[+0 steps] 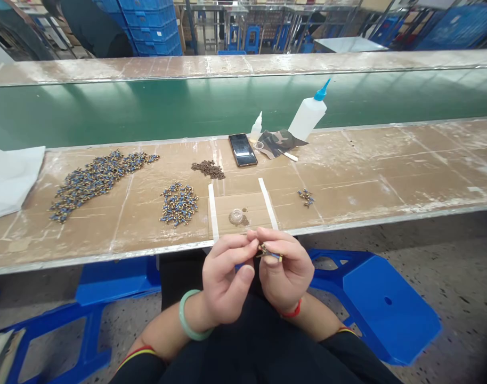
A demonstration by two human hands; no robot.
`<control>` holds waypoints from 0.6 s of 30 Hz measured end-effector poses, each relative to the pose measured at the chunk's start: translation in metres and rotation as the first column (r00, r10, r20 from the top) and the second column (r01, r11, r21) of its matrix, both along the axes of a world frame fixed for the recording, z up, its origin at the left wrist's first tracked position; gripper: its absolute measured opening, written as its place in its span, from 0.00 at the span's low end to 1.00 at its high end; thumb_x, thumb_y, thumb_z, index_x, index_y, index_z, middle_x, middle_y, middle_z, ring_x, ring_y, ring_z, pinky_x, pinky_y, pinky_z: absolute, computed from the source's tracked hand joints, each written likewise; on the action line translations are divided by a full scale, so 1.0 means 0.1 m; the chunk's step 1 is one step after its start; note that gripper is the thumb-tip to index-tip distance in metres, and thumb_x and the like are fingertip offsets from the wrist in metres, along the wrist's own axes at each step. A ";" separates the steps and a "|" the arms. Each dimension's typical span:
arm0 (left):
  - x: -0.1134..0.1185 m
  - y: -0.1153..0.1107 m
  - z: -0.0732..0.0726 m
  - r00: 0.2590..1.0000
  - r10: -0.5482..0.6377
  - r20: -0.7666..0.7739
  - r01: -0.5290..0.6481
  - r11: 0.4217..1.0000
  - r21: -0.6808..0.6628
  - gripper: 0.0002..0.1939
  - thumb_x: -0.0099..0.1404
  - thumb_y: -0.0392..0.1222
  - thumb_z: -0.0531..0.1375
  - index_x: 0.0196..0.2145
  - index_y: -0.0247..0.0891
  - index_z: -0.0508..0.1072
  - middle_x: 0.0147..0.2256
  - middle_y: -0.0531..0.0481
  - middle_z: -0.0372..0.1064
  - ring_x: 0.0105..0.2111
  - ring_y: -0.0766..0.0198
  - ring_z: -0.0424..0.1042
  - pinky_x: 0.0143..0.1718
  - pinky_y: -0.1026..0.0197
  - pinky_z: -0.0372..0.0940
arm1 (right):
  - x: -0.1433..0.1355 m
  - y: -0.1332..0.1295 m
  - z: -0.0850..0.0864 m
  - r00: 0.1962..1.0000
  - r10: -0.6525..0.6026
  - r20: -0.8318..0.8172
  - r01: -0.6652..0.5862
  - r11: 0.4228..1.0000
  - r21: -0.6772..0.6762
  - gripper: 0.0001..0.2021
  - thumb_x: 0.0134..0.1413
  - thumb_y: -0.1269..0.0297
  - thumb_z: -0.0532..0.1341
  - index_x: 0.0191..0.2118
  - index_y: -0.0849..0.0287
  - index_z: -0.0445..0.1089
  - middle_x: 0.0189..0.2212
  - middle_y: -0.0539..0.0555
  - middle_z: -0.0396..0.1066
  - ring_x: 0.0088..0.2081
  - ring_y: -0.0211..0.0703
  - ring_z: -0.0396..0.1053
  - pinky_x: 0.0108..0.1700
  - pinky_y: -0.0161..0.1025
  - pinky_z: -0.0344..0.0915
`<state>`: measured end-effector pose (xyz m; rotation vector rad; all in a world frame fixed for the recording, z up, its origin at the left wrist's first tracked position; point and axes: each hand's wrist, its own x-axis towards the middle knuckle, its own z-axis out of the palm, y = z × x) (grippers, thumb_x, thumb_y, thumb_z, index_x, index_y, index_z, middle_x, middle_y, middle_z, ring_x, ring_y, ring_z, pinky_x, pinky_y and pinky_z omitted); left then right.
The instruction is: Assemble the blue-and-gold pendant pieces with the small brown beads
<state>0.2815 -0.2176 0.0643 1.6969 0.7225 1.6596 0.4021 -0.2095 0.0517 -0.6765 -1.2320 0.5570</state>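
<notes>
A small blue and gold piece (274, 256) sits above the table's near edge, pinched between the right hand's (286, 274) thumb and fingers. The left hand (227, 280) is curled, its fingertips at the gold end; whether they grip it, I cannot tell. The piece looks light, stiff and probably smooth enough to slip; its blue middle seems the surest hold, leaving the ends free.

Beyond lies a card (249, 205) between two white strips, bearing a clear dome (236, 216). Around it on the brown table (359, 181) are blue and gold piles (179, 204), brown bits (209, 169), a phone (242, 150) and two bottles (307, 118). Past a green belt (167, 106) stand blue crates (155, 26).
</notes>
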 end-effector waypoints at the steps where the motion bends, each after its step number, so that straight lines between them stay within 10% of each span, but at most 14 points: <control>1: 0.00 0.00 -0.01 1.000 -0.006 0.004 0.006 1.000 -0.001 0.18 0.76 0.42 0.58 0.61 0.45 0.76 0.49 0.43 0.76 0.49 0.55 0.78 0.50 0.52 0.77 | 0.01 0.00 0.00 1.000 0.000 0.009 0.000 1.000 0.000 0.07 0.69 0.63 0.63 0.49 0.47 0.77 0.47 0.52 0.83 0.45 0.46 0.84 0.42 0.43 0.83; 18: 0.08 -0.03 -0.22 0.993 -0.030 0.116 0.044 0.992 -0.115 0.16 0.74 0.48 0.61 0.56 0.46 0.78 0.51 0.42 0.73 0.51 0.51 0.77 0.53 0.47 0.75 | 0.04 0.05 -0.09 0.999 -0.004 0.047 0.003 1.000 0.019 0.05 0.69 0.61 0.64 0.46 0.49 0.77 0.46 0.53 0.84 0.44 0.45 0.84 0.42 0.43 0.83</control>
